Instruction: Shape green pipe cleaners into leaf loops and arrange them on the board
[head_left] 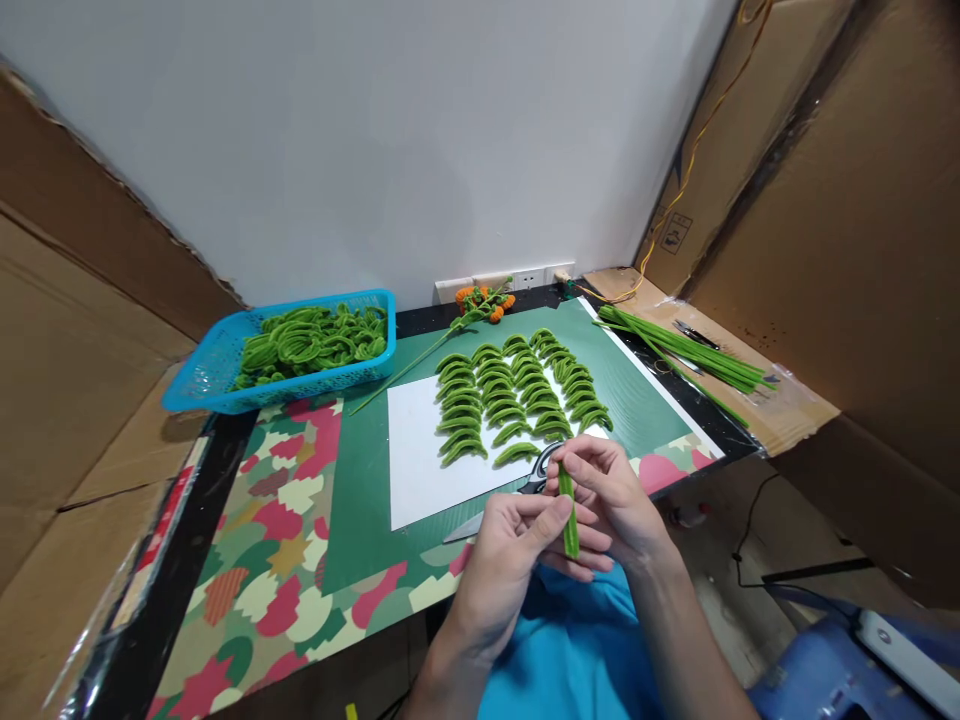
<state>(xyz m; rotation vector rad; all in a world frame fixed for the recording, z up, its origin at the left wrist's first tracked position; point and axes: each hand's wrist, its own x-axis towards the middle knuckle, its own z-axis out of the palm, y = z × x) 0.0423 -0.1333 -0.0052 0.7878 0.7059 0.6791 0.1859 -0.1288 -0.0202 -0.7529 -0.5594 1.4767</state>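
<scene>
A short green strip of folded chenille stems (571,535) is pinched between both hands, just past the front edge of the table. My left hand (506,560) grips its lower part between thumb and fingers. At its upper end, my right hand (611,495) closes thumb and fingertips on it, the other fingers curled behind. Scissors (464,528) lie partly hidden behind the hands, dark handles toward the right, blade pointing left. Beyond them, curved green chenille pieces (459,410) are laid in several columns on a white sheet (412,490).
A blue basket (337,380) holding looped green stems stands back left. An orange flower (487,302) with a long green stem lies at the back of the green mat (360,540). Straight green stems (690,352) and a dark tool (697,335) rest on cardboard at right. Cardboard walls flank the table.
</scene>
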